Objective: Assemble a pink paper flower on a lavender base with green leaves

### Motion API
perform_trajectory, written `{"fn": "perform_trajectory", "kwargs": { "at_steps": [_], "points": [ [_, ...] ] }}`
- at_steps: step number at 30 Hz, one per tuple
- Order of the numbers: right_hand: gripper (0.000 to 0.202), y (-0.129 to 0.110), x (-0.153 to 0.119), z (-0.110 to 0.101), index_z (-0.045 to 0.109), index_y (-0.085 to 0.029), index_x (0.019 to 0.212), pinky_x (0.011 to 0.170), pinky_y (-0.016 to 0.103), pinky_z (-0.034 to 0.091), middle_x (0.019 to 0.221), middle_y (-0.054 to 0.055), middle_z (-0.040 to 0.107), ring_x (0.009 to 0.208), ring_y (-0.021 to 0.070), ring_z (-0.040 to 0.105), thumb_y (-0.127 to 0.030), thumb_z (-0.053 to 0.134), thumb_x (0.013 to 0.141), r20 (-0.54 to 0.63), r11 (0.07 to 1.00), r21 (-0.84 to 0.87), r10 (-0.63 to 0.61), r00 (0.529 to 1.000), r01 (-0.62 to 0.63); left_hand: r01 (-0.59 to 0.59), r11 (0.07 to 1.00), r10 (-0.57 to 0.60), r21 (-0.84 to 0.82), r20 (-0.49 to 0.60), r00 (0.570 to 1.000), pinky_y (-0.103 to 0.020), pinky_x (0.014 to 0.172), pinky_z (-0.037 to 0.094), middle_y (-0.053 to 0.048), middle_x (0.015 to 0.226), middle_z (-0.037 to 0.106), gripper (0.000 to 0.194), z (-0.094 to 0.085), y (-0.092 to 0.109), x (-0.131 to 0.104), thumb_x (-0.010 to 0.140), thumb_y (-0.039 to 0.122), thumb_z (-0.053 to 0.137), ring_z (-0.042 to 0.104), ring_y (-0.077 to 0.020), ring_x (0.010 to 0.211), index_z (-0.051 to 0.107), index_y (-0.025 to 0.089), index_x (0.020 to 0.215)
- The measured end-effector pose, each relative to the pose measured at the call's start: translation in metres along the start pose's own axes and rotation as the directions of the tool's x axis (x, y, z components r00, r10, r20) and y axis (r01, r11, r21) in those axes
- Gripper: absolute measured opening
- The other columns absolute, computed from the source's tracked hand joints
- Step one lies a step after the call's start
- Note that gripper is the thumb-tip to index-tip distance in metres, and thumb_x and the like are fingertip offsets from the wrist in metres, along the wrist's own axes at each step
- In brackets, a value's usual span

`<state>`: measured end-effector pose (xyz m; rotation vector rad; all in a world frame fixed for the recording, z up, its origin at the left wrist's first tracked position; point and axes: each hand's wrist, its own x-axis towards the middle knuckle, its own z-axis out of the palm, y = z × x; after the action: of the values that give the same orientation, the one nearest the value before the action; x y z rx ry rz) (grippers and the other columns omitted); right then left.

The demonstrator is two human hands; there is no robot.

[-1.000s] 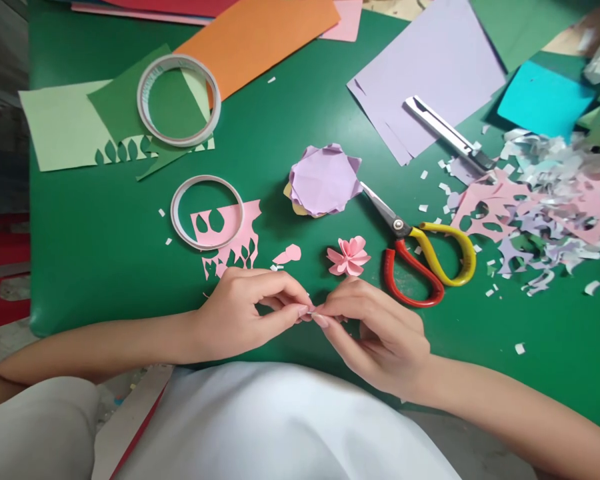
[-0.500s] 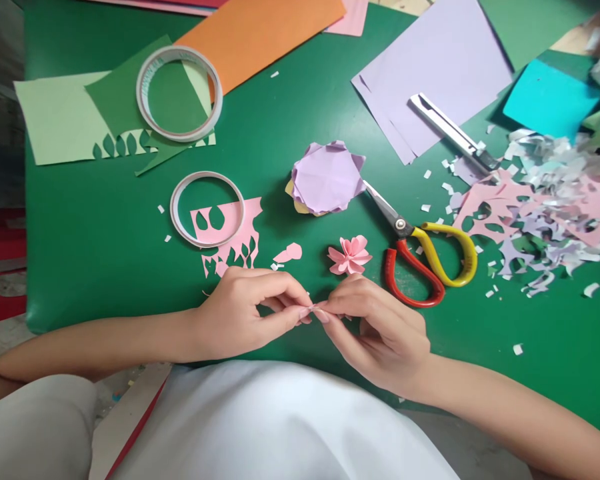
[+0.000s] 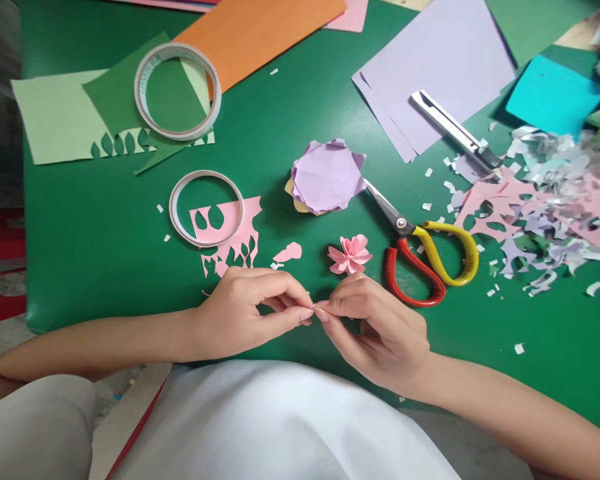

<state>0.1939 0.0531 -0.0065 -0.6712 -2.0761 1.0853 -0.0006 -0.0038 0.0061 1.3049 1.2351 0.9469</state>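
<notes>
My left hand (image 3: 250,303) and my right hand (image 3: 380,327) meet fingertip to fingertip above the green table's near edge. Both pinch thumb against forefinger on a tiny pale bit, too small and covered to make out. Just beyond the right hand sits a pink paper flower (image 3: 350,255). A loose pink paper petal (image 3: 288,252) lies past the left fingers. To its left is a cut-out sheet of pink paper (image 3: 250,217), partly under a narrow roll of tape (image 3: 174,220).
Scissors (image 3: 403,225) with red and yellow handles lie open at right, tips by a purple folded paper piece (image 3: 327,177). A box cutter (image 3: 450,127) rests on lilac sheets (image 3: 430,53). Paper scraps (image 3: 555,207) pile at far right. A larger tape roll (image 3: 139,87) lies on green sheets.
Both hands keep the same pinch, with the joined fingertips shifted very slightly right. The pale bit between them shows less. The things on the table stay in place.
</notes>
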Motion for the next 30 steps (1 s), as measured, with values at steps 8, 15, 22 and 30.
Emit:
{"fn": "perform_trajectory", "kwargs": {
  "at_steps": [8,15,22,30],
  "points": [
    [0.025,0.0009,0.0000,-0.0007,0.060,-0.021,0.098,0.055,0.030,0.054,0.073,0.003,0.067,0.064,0.0153,0.064,-0.001,0.067,0.085,0.026,1.000,-0.004,-0.022,0.999,0.022,-0.109,0.984,0.107,0.142,0.021,0.994,-0.014,0.057,0.057,0.001,0.074,0.076,0.012,-0.0034,-0.0019,0.0028,0.092,0.014,0.064,0.069,-0.0077,0.060,0.069,0.017,0.082],
    [0.025,0.0044,-0.0035,-0.0002,0.052,-0.022,0.103,0.054,0.028,0.052,0.073,0.001,0.064,0.064,0.0146,0.061,-0.007,0.066,0.088,0.034,0.997,0.063,0.031,0.999,-0.033,-0.202,0.970,0.201,0.135,0.024,0.979,-0.016,0.061,0.055,-0.002,0.079,0.076,0.013,-0.0047,-0.0052,0.0036,0.093,0.011,0.063,0.068,-0.0090,0.067,0.069,0.017,0.084],
    [0.023,0.0028,-0.0025,0.0001,0.057,-0.021,0.103,0.054,0.028,0.051,0.075,0.003,0.065,0.064,0.0151,0.059,-0.002,0.056,0.090,0.098,0.998,0.018,-0.061,0.993,0.060,-0.146,0.984,0.145,0.098,0.024,0.989,-0.014,0.055,0.056,-0.002,0.077,0.073,0.011,-0.0026,-0.0035,0.0023,0.091,0.012,0.065,0.067,-0.0087,0.065,0.070,0.017,0.082],
    [0.013,0.0043,-0.0088,0.0067,0.050,-0.021,0.100,0.057,0.026,0.050,0.080,0.003,0.058,0.070,0.0148,0.057,-0.010,0.052,0.093,0.143,0.993,0.107,0.028,0.989,-0.043,-0.109,0.983,0.106,0.149,0.029,0.994,-0.014,0.047,0.047,-0.001,0.070,0.070,0.013,-0.0014,-0.0021,0.0014,0.090,0.017,0.068,0.056,-0.0063,0.054,0.069,0.015,0.078]
  ]
}}
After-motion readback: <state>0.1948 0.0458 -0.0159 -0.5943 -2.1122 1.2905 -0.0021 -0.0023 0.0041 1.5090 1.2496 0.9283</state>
